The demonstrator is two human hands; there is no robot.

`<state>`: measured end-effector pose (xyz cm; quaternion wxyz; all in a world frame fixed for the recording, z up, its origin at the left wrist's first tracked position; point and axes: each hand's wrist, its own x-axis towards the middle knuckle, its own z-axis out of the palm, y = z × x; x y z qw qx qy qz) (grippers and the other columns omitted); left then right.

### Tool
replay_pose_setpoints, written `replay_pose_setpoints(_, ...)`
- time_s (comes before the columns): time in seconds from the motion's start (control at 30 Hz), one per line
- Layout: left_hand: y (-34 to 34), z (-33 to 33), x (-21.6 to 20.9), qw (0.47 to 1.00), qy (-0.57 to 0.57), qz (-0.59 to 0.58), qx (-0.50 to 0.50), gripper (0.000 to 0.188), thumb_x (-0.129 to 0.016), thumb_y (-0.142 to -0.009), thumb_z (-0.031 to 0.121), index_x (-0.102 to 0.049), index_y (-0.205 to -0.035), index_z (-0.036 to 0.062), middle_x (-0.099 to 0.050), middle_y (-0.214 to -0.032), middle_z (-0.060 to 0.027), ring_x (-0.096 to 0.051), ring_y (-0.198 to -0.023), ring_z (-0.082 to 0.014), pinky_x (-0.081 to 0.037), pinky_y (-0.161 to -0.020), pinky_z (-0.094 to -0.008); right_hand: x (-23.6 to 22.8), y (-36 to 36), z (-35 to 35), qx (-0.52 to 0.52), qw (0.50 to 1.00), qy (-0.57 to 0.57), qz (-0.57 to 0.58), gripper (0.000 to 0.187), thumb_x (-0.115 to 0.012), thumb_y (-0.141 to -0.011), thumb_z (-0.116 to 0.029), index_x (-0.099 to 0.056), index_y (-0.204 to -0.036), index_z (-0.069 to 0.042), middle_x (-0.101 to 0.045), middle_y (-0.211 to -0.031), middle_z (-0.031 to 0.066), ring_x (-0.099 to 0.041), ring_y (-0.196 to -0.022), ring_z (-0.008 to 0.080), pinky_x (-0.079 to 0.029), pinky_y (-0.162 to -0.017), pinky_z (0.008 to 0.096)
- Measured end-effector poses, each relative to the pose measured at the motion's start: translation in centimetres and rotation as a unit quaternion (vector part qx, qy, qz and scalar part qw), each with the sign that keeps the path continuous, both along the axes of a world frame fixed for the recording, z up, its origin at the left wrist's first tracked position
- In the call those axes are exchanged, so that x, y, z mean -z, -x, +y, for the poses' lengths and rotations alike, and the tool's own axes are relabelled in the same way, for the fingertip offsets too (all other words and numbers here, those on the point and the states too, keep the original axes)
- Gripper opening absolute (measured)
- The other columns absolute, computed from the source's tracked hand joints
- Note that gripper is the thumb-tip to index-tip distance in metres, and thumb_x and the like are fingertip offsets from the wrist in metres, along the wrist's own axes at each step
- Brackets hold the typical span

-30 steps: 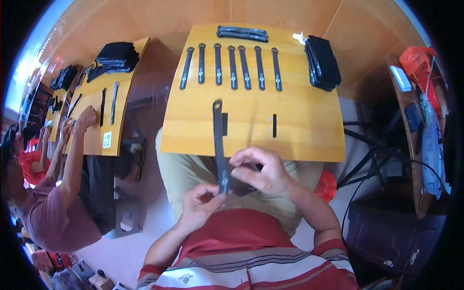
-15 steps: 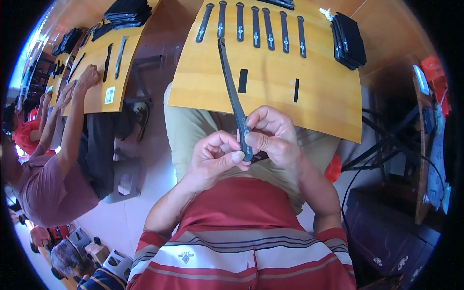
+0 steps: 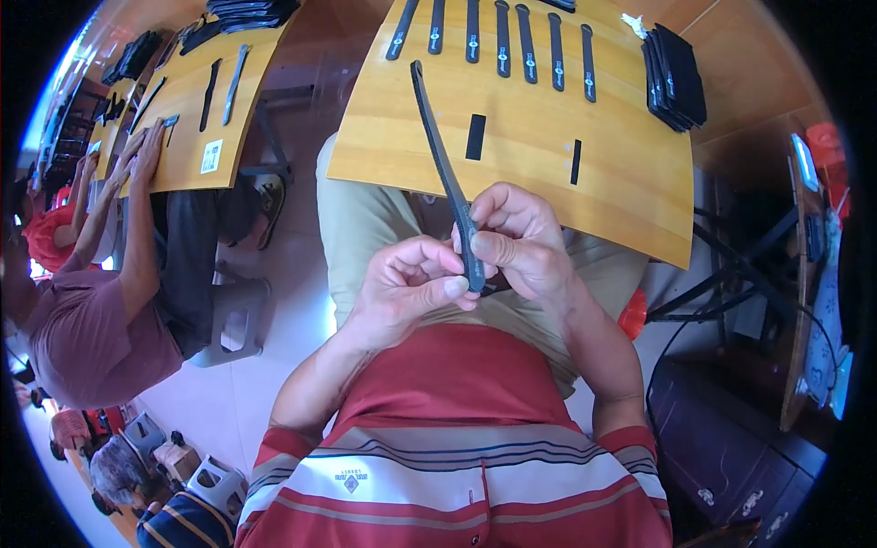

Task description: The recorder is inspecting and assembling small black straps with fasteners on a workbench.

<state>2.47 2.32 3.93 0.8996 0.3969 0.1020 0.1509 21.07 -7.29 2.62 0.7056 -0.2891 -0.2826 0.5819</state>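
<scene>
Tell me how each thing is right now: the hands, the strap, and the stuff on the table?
Left hand: pinching the strap's lower end.
Right hand: gripping the strap too.
Long black strap: held up, slightly curved.
Row of straps: lying flat, side by side.
Black stack: piled at the wooden table's corner.

Strap's [image 3: 442, 155] lower end behind fingers [image 3: 498, 248]
</scene>
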Motion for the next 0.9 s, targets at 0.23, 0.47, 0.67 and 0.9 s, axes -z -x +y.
replay_pose_setpoints(0.23,-0.14,0.11,0.04,1.000,0.004,0.001,0.004,0.012,-0.067,-0.099,0.000,-0.065,-0.111,0.0006,-0.074,-0.111,-0.0144,-0.073,-0.094,-0.0172,-0.063,-0.086,-0.0313,0.08,-0.11,0.13,0.001,1.000,-0.002,0.009,0.020,-0.073,-0.096,-0.004,-0.058,-0.110,-0.001,-0.072,-0.099,0.0153,-0.065,-0.074,0.0111,-0.049,-0.058,0.0211)
replay_pose_setpoints(0.47,-0.36,0.12,0.16,1.000,0.000,0.000,0.009,0.013,-0.068,-0.099,0.000,-0.065,-0.112,0.0006,-0.074,-0.112,-0.0146,-0.074,-0.094,-0.0173,-0.063,-0.086,-0.0314,0.29,-0.11,0.06,0.011,1.000,0.002,0.007,0.021,-0.073,-0.095,-0.004,-0.059,-0.110,-0.001,-0.072,-0.099,0.0158,-0.065,-0.072,0.0104,-0.049,-0.057,0.0208)
replay_pose_setpoints(0.67,-0.41,0.04,-0.22,1.000,-0.020,0.004,-0.001,0.014,-0.067,-0.098,-0.003,-0.065,-0.112,-0.0004,-0.073,-0.113,-0.0166,-0.074,-0.095,-0.0180,-0.063,-0.087,-0.0310,0.22,-0.18,-0.01,0.010,1.000,0.000,0.026,0.022,-0.075,-0.094,-0.005,-0.059,-0.110,-0.002,-0.073,-0.098,0.0161,-0.065,-0.070,0.0104,-0.050,-0.057,0.0208)
replay_pose_setpoints(0.9,-0.45,-0.15,-0.05,1.000,-0.022,-0.010,-0.001,0.015,-0.067,-0.097,-0.007,-0.064,-0.111,-0.0017,-0.073,-0.113,-0.0169,-0.073,-0.097,-0.0192,-0.063,-0.088,-0.0319,0.26,0.16,-0.18,0.019,0.999,-0.003,0.043,0.024,-0.076,-0.093,-0.005,-0.060,-0.109,-0.001,-0.073,-0.098,0.0169,-0.065,-0.070,0.0108,-0.050,-0.058,0.0208)
